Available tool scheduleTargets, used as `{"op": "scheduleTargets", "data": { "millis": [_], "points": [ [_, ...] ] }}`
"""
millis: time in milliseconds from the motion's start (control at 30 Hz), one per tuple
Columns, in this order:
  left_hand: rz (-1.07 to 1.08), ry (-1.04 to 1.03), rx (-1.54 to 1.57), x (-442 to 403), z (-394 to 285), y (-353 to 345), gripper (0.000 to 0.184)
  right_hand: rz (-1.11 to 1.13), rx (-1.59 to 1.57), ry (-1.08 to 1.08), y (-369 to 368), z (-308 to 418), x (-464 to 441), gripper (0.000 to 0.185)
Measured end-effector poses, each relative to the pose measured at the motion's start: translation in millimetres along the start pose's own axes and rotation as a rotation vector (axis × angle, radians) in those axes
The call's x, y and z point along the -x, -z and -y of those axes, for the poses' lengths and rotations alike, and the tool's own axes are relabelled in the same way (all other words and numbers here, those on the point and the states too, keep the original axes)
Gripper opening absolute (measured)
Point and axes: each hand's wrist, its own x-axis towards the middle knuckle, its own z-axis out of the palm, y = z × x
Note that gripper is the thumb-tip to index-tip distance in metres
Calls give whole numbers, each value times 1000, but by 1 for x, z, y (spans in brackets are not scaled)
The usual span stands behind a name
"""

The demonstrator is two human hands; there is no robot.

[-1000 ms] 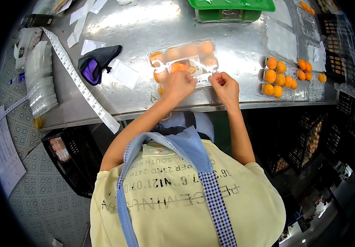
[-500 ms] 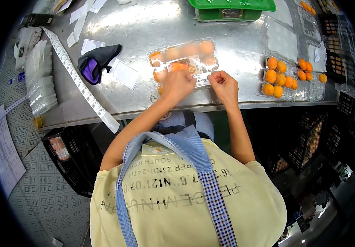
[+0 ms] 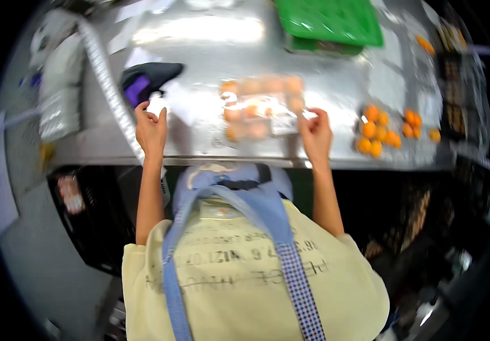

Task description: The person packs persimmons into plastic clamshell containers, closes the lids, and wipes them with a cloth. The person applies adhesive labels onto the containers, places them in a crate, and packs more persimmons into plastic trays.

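Note:
A clear plastic fruit pack (image 3: pixel 262 111) with several round orange fruits lies on the metal table, a white label (image 3: pixel 283 125) near its right front corner. My right hand (image 3: pixel 316 136) is at the pack's right edge, its fingers closed on that edge. Off to the left, my left hand (image 3: pixel 152 133) is raised over the table, apart from the pack. Thumb and fingers pinch a small white piece (image 3: pixel 156 104), too blurred to read. Just beyond it lies a black and purple cloth item (image 3: pixel 160 73).
A long printed label strip (image 3: pixel 102 62) runs down the table's left side beside stacked clear plastic trays (image 3: pixel 62 85). At the back is a green tray (image 3: pixel 330 23). Loose-looking orange fruits (image 3: pixel 380 133) sit to the right. A black crate (image 3: pixel 89 227) stands below left.
My left hand has left the pack and swung to the left, now with a small white piece. My right hand stays by the pack's right side. The view has shifted and blurred.

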Motion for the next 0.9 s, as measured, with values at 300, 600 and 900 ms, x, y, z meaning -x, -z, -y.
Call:
{"op": "scheduleTargets", "data": {
  "millis": [300,600,900],
  "points": [
    [73,321,-295,-57,120,47,80,94,-156,138,-23,29,6,12],
    [281,470,468,-81,154,48,46,116,-90,190,-52,49,17,9],
    [591,108,1348,-216,62,198,41,76,-177,197,-83,84,16,9]
  ]
}}
